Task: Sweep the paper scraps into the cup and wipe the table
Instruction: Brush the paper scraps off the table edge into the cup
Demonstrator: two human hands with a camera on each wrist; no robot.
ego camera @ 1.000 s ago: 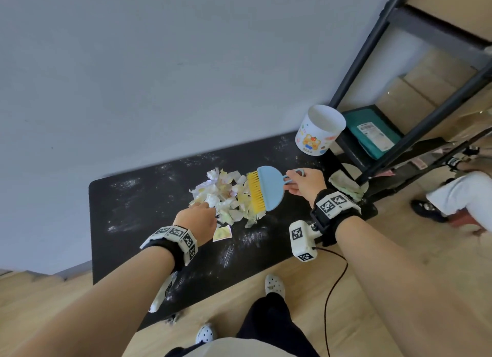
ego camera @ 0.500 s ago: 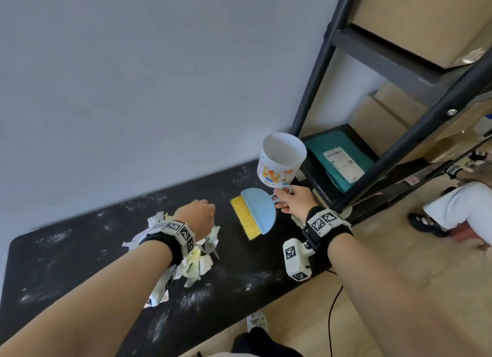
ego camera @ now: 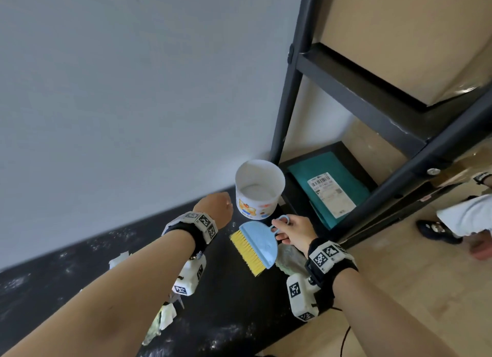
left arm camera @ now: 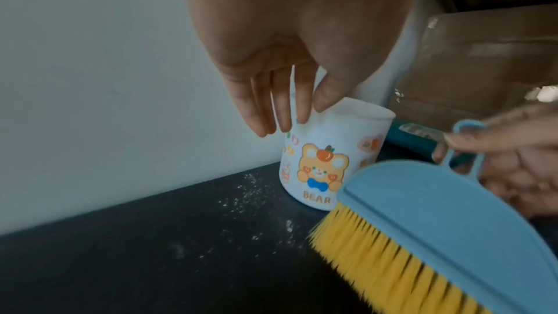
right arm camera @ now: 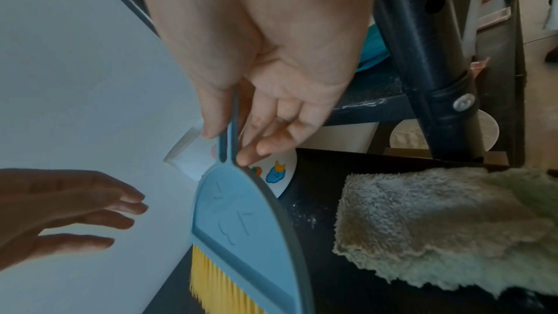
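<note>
A white cup (ego camera: pixel 259 194) with a bear print (left arm camera: pixel 324 168) stands upright at the back right corner of the black table (ego camera: pixel 234 303). My left hand (left arm camera: pixel 302 113) hovers at its left rim with straight fingers and holds nothing; I cannot tell whether it touches the cup. My right hand (ego camera: pixel 290 229) pinches the loop handle of a blue brush (ego camera: pixel 257 243) with yellow bristles, held just in front of the cup. Paper scraps (ego camera: pixel 165 319) lie further left, mostly hidden under my left forearm. A pale fluffy cloth (right arm camera: pixel 438 219) lies at the table's right end beneath the brush.
A black metal shelf (ego camera: pixel 372 170) stands right beside the cup, with a teal parcel (ego camera: pixel 332 189) low down and a cardboard box (ego camera: pixel 412 37) above. Another person's leg and shoe (ego camera: pixel 439 231) are on the wooden floor at the right. White dust speckles the table.
My left hand left the scrap pile and moved right to the cup, its fingers now straight. My right hand carried the brush off the pile toward the cup. The head view swung right.
</note>
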